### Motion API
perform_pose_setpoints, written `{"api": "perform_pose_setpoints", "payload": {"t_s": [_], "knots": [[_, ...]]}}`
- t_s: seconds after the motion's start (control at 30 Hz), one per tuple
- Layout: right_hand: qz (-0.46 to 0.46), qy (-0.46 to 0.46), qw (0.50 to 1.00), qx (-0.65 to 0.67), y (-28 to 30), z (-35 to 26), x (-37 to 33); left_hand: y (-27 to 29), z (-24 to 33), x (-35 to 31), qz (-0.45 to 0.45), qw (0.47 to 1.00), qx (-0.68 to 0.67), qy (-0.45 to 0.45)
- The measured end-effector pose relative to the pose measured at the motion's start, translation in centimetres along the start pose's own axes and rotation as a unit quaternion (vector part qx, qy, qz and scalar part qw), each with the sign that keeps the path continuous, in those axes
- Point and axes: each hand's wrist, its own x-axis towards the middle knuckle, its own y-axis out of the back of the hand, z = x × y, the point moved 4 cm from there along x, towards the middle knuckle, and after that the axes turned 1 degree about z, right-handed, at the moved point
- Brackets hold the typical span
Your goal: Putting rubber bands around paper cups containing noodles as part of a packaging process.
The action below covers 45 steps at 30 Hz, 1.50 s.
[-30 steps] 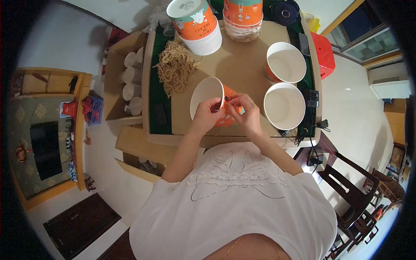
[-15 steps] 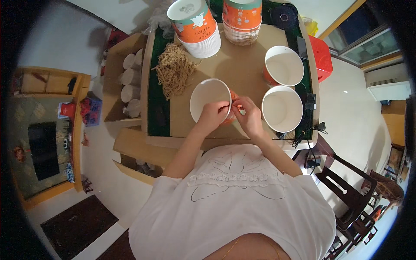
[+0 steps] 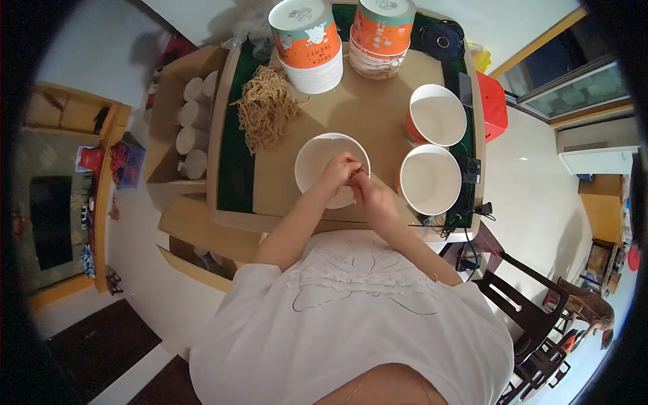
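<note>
An upright white paper bucket [image 3: 312, 162] stands near the table's front edge, its mouth facing up. Over its right side, my left hand [image 3: 339, 173] and my right hand [image 3: 374, 201] meet, both with pinched fingers. A thin brownish bit shows between the fingertips, too small to make out. The right hand is slightly blurred. Two more open buckets, one farther [image 3: 439, 118] and one nearer [image 3: 430, 181], stand at the right. A tangled heap of tan cords [image 3: 265, 108] lies at the left of the cardboard sheet [image 3: 351, 111].
Upside-down orange-and-green buckets stand in a left stack [image 3: 310, 50] and a right stack [image 3: 383, 34], the right one with cords around its rims. A cardboard box [image 3: 165, 121] with white cups is left of the table. A red stool [image 3: 491, 104] and black cables [image 3: 459, 219] are at right.
My hands have moved from the bucket's outer right side to over its mouth, still close together. The bucket has turned or tipped slightly; its orange side is now hidden. The whole view has shifted a little.
</note>
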Motion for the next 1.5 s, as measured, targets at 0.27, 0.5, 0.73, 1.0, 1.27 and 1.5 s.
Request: {"api": "perform_pose_setpoints", "payload": {"t_s": [0.27, 0.5, 0.73, 1.0, 1.27, 1.5], "knots": [[-0.180, 0.068, 0.977, -0.096, 1.5, -2.0, 0.4, -0.3, -1.3, -0.1, -0.062, 0.977, -0.107, 0.173], [-0.178, 0.203, 0.952, -0.144, 1.5, 2.3, 8.7, 0.3, -2.4, -0.3, 0.031, 0.991, 0.065, -0.111], [-0.250, 0.115, 0.950, -0.146, 0.2, 2.9, 8.6, 1.0, -1.9, -1.3, 0.085, 0.973, 0.133, -0.166], [-0.210, -0.005, 0.978, 0.012, 0.5, 4.6, 8.3, 0.3, 1.7, -3.8, 0.084, 0.861, 0.334, -0.375], [-0.205, 0.004, 0.979, 0.007, 0.5, 4.6, 7.8, -1.2, 1.1, -4.0, 0.108, 0.777, 0.507, -0.356], [-0.105, -0.036, 0.993, 0.044, 0.6, 4.5, 5.4, -0.1, 1.0, -3.4, 0.111, 0.891, 0.296, -0.325]]}}
